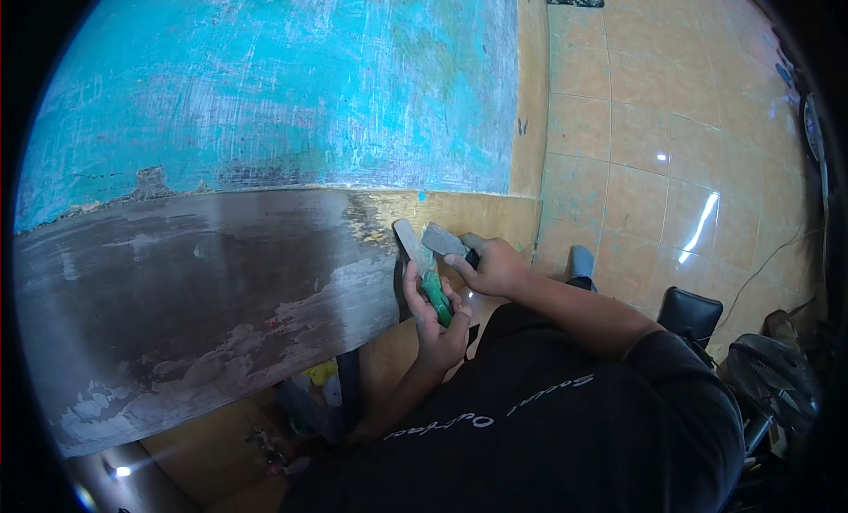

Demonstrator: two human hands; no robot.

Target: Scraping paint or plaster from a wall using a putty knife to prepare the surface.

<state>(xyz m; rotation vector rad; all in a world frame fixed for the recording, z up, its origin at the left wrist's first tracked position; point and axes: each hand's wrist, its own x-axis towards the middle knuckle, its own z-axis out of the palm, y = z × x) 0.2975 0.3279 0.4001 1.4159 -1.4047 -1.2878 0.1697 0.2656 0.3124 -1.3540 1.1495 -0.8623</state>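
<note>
My left hand [434,317] holds a green-handled scraper [435,294], its flat pale blade pointing up and away from me. My right hand [493,264] grips a second scraper, a putty knife with a wide grey-coated blade [442,239] and a dark handle. The two blades are close together, edge towards edge; whether they touch is unclear. Pale residue lies on the green scraper near its handle. Just beyond the blades runs a yellowish-beige band [477,208] below a turquoise wall [285,89] with scraped, patchy paint.
A dark grey-brown surface [252,261] with worn, peeling patches stretches to the left. Orange-beige floor tiles [639,129] with turquoise specks lie to the right. A black padded item [690,314], a thin cable [755,268] and an electric fan [768,370] stand or lie at the right.
</note>
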